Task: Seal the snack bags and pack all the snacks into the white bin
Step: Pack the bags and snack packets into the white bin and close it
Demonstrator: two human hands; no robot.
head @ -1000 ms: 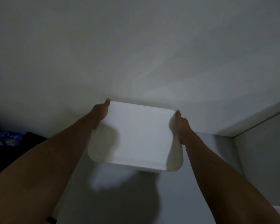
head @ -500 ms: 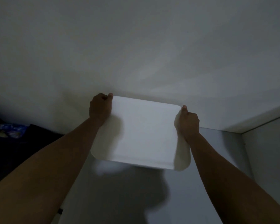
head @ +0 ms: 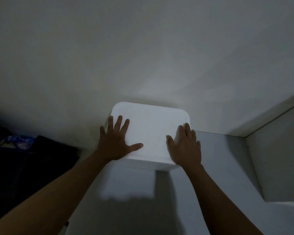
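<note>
The white bin (head: 151, 131) sits high up on top of a white cabinet, close under the ceiling, and I see its near face from below. My left hand (head: 116, 141) lies flat on the left part of that face with fingers spread. My right hand (head: 185, 146) presses flat on the right part, fingers straight. The inside of the bin and any snacks are hidden.
The white ceiling (head: 143, 48) is just above the bin. The cabinet's white front (head: 210, 192) drops below it, with a stepped white panel (head: 278, 158) at the right. A dark area with a blue patterned item (head: 15, 139) lies at the left.
Both hands let go of the bin's sides and now lie flat on its near face. The bin has moved further back onto the cabinet top.
</note>
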